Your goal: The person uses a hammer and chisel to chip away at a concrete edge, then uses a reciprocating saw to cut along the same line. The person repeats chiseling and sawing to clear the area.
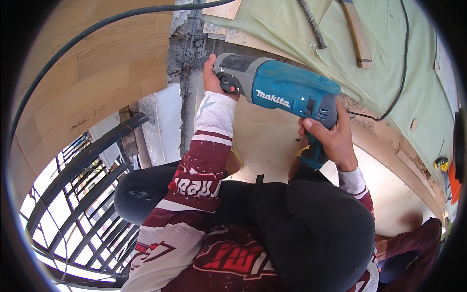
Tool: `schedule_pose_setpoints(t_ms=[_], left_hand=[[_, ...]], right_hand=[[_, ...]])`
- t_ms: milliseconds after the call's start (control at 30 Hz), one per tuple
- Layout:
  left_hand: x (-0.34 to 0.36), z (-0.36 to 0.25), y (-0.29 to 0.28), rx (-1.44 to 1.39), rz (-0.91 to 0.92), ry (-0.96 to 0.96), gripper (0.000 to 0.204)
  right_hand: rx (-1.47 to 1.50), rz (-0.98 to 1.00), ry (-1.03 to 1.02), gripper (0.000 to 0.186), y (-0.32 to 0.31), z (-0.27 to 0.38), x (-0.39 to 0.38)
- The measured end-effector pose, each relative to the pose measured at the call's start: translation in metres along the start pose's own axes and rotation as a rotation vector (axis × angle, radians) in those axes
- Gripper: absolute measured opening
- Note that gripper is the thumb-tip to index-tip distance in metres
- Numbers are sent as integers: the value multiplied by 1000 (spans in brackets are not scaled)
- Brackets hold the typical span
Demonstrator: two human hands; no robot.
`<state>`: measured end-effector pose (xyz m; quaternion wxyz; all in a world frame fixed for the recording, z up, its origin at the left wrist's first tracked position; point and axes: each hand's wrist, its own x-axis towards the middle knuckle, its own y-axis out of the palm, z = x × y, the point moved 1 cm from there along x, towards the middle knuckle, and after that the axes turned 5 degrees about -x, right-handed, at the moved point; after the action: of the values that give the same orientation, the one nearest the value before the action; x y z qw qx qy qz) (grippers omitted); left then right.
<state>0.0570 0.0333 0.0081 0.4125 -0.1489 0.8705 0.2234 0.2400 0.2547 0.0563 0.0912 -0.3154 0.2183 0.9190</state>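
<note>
While, in the head view, the left hand (214,78) curls round the front end of a teal power drill (292,85), the right hand (338,138) clasps its rear, thumb against the casing. The drill hangs aslant between them, near a green sheet (384,53) bearing a metal rod (311,22).

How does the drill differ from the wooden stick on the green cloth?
The drill is blue and grey, the wooden stick brown. The drill is thick, the wooden stick slender. Left hand and right hand hold the drill; the wooden stick lies on the green cloth. Both are elongated.
</note>
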Motion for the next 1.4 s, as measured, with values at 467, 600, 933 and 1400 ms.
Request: schedule_pose_setpoints(t_ms=[467,600,933,1400], left_hand=[[-14,-20,17,-272,217,-30,53],[-19,-14,15,-428,203,-109,46],[-6,-34,-14,-474,282,-106,54],[2,-29,-30,-299,170,-100,50]], right_hand=[[-283,-74,-138,59,38,91,-15],[-366,-106,-170,60,45,99,-28],[-494,-30,-162,55,84,96,-15],[-335,-45,-154,53,76,28,-16]])
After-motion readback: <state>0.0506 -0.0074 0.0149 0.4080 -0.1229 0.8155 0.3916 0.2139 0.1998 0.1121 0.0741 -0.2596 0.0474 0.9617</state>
